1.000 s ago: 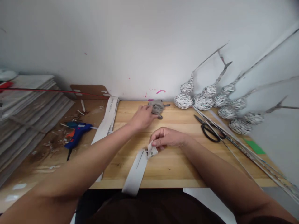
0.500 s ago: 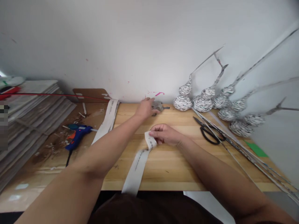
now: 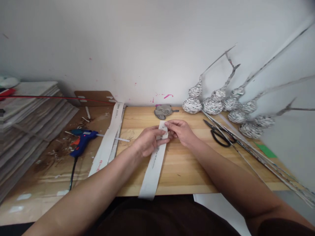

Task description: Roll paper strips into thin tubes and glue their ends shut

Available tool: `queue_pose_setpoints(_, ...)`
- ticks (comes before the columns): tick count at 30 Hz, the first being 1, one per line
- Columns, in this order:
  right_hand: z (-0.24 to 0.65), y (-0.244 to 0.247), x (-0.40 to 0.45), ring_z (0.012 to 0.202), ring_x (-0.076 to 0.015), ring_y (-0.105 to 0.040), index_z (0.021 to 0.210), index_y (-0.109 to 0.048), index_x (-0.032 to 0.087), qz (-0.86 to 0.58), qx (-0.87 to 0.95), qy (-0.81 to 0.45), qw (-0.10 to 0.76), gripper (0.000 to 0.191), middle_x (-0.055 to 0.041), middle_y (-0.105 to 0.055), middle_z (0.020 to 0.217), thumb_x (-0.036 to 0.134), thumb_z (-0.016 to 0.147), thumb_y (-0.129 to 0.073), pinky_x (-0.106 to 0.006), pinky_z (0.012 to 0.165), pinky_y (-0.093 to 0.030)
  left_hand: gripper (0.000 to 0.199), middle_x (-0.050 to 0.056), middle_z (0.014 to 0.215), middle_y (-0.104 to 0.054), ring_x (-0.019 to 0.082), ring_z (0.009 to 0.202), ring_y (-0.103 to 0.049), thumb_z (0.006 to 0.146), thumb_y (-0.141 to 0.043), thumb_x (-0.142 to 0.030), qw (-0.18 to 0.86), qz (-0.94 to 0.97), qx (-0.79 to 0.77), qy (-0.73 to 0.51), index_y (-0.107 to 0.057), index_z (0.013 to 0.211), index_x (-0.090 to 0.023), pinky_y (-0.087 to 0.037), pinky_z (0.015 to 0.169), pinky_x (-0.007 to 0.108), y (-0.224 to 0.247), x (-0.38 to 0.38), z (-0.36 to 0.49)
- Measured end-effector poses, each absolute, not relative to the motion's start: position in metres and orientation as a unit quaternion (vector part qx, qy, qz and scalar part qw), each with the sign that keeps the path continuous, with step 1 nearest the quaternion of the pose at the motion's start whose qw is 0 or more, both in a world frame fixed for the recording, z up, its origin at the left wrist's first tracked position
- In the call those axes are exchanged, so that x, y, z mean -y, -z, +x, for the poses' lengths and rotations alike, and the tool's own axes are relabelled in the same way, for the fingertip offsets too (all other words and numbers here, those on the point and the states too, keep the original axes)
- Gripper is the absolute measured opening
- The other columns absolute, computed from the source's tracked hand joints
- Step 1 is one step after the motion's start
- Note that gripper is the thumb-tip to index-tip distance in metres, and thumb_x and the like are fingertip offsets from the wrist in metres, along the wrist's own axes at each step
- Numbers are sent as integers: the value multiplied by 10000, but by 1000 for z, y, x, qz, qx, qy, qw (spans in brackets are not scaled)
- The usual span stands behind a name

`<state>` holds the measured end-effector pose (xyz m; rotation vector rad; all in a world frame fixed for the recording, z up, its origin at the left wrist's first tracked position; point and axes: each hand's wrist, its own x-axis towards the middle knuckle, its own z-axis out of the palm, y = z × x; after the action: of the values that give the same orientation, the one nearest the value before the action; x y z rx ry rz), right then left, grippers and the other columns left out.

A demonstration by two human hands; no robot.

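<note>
A long white printed paper strip [image 3: 154, 167] runs from the table's front edge up to both hands. My right hand [image 3: 180, 131] pinches its top end between thumb and fingers. Just left of it, my left hand [image 3: 150, 139] has its thumb and fingers around the strip's edge below that end. Beyond the hands, near the wall, lies a crumpled grey cloth-like piece [image 3: 163, 111], touched by neither hand.
To the left are a stack of paper strips [image 3: 112, 131], a blue glue gun [image 3: 82, 142] and piled paper [image 3: 36, 111]. To the right are black-handled scissors [image 3: 220, 136], long thin paper rods [image 3: 256, 157] and several woven gourd shapes [image 3: 213, 105] against the wall.
My left hand has left the grey piece and come back to the strip. The strip's end, curled over before, is straighter and farther forward, with my right hand still on it.
</note>
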<state>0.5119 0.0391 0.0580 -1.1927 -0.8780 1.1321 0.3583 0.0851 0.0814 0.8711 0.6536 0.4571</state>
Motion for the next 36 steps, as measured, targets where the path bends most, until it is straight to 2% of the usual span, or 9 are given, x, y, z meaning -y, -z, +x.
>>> queue_pose_setpoints(2,510,-57,-39,455,-59,-425,780,-694,138,-520,372,-492,591,323,24,-562,569,434,669,-761,-193,382,-250,117,95,881,-705,160,823,-674,771,-648,-177,808,443,-326,-210,-691,859,-112,-556,798,288,-73,-87,359)
queue_pose_setpoints(5,512,-52,-41,465,-58,-446,861,-696,144,-517,353,-513,587,366,29,-549,591,467,693,-738,-185,378,-239,261,76,798,-699,146,736,-656,775,-682,-371,767,501,-335,-218,-701,819,-114,-544,741,285,-67,-94,354)
queue_pose_setpoints(8,513,-47,-43,480,-61,-469,939,-694,147,-520,331,-524,587,411,19,-571,635,471,690,-741,-188,388,-273,317,62,757,-684,144,722,-637,755,-688,-435,746,527,-331,-237,-684,753,-118,-535,737,296,-65,-99,350)
queue_pose_setpoints(14,504,-47,-41,507,-66,-446,833,-723,141,-540,362,-494,577,346,-8,-604,661,444,670,-761,-200,407,-281,350,54,759,-671,156,752,-628,776,-644,-478,718,564,-327,-241,-677,788,-130,-526,723,291,-56,-104,346)
queue_pose_setpoints(21,500,-48,-40,490,-72,-383,848,-743,141,-558,396,-473,555,315,6,-557,575,428,720,-721,-221,417,-229,367,53,772,-660,154,720,-601,822,-569,-488,668,636,-308,-232,-660,739,-142,-506,671,262,-49,-103,344)
queue_pose_setpoints(32,506,-47,-40,503,-82,-431,707,-686,149,-560,383,-498,541,315,3,-534,592,463,722,-702,-217,411,-283,347,69,792,-675,163,727,-614,814,-576,-471,666,631,-322,-236,-686,802,-142,-516,677,275,-48,-104,344)
queue_pose_setpoints(36,507,-46,-40,516,-85,-442,735,-686,151,-559,379,-500,542,317,-5,-552,633,466,709,-710,-218,412,-294,360,67,795,-681,172,740,-620,803,-578,-485,657,635,-328,-239,-688,775,-144,-516,669,269,-50,-104,344)
